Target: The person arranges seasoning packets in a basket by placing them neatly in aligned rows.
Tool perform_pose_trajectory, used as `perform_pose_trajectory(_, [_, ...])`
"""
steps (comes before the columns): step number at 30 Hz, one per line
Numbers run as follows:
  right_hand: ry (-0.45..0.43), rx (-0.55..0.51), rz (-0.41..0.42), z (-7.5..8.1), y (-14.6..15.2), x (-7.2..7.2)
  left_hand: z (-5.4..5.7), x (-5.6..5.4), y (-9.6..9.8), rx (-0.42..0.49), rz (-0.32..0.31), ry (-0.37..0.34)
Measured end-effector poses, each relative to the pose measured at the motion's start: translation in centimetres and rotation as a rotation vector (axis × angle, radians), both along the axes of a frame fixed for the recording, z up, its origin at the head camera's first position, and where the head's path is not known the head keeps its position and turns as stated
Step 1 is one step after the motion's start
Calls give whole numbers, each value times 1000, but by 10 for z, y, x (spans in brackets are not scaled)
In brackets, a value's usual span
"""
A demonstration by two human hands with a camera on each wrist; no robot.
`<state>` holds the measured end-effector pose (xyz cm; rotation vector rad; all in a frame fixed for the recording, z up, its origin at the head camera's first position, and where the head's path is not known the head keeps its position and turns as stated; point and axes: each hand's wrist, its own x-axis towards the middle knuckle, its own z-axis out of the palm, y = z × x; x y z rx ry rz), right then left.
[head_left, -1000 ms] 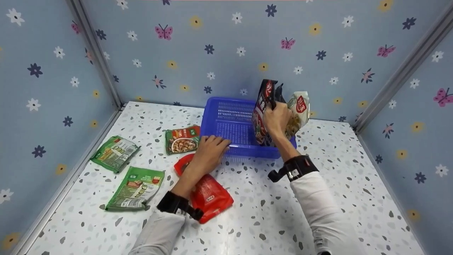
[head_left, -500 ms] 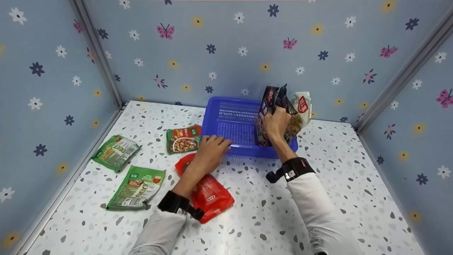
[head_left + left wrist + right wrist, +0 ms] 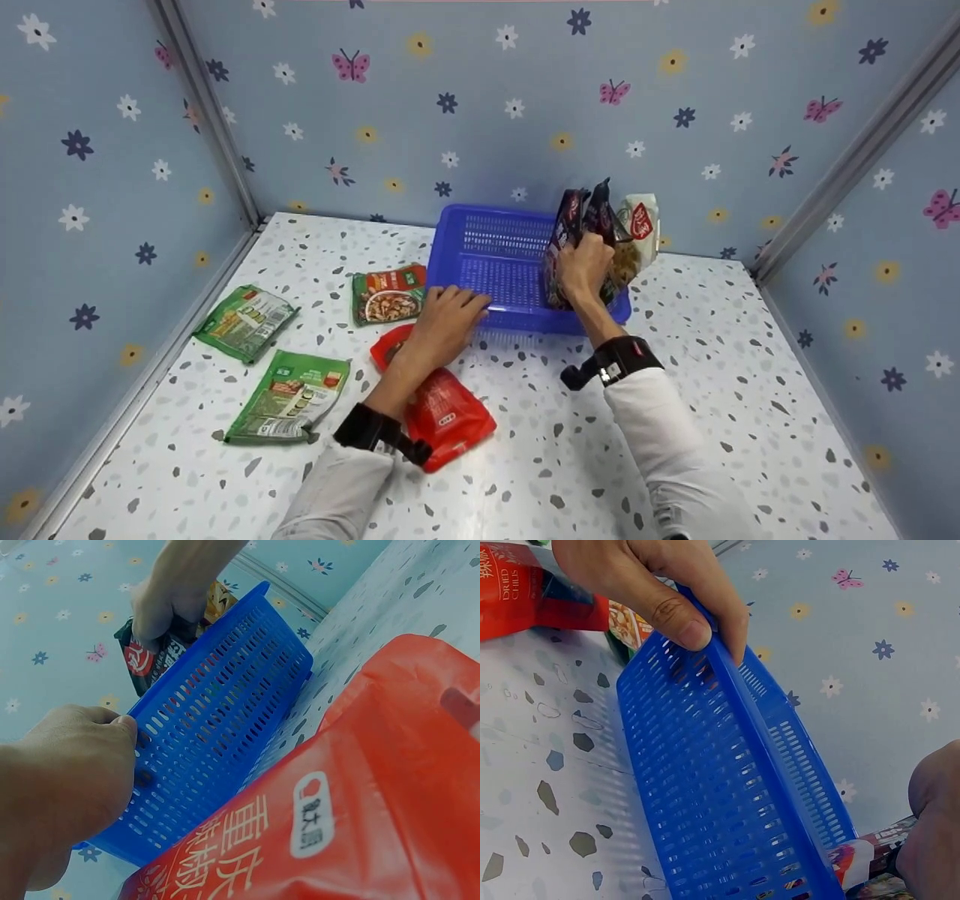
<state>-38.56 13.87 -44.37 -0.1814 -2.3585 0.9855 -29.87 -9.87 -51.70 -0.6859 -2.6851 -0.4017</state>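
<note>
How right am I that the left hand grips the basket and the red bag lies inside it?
Not quite: the red bag isn't inside the basket; the head view shows it lying on the table, outside. The left hand does grip the basket.

i have the left arm (image 3: pixel 401 382) and the right arm (image 3: pixel 602 324) both reaching forward, slanting in toward each other. my left hand (image 3: pixel 441 328) is the nearer one, back side up, fingers (image 3: pixel 448 295) bent over; on the right wrist feed i see its thumb (image 3: pixel 694 634) set opposite the forefinger in a pinch. my right hand (image 3: pixel 585 266) is farther out, curled in a tight grip. black cuffs (image 3: pixel 366 429) circle both wrists where pale sleeves (image 3: pixel 667 442) end.
</note>
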Motion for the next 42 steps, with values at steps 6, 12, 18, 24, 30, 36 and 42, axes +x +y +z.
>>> perform_pose_trajectory(6, [9,11,-10,-8,-2,-5,-1,0,0,13,-5,6])
perform_pose_trajectory(12, [2,-25,1,-6,-10,1,-2,0,-1,31,-16,26])
perform_pose_trajectory(18, [-30,-47,-3,-7,-12,0,-2,1,0,28,-14,23])
perform_pose_trajectory(24, [-36,-38,3,-7,-11,2,-1,0,0,22,-8,23])
perform_pose_trajectory(30, [-34,-43,25,-7,-10,6,-2,0,0,32,-6,17])
perform_pose_trajectory(36, [-38,-28,44,-8,-10,6,-3,0,0,27,2,4])
perform_pose_trajectory(42, [-31,-40,66,-8,-11,8,-3,-1,0,24,-6,8])
